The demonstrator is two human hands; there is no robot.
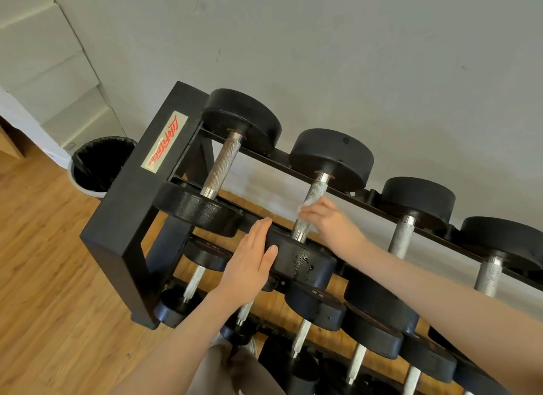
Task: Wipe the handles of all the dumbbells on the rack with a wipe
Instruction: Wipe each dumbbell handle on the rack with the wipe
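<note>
A black dumbbell rack (123, 215) holds several black dumbbells with knurled steel handles on its tiers. My right hand (332, 221) grips a white wipe (307, 205) around the handle (314, 194) of the second dumbbell from the left on the top tier. My left hand (249, 262) lies flat with straight fingers against the near weight head (302, 262) of that same dumbbell. The leftmost top dumbbell's handle (223, 165) is bare. Further handles (402, 236) show to the right and on the lower tiers.
A bin (97, 165) with a black liner stands on the wooden floor (44, 262) left of the rack. A grey wall (352, 56) runs behind the rack. My knee (223, 371) shows at the bottom, close to the lowest tier.
</note>
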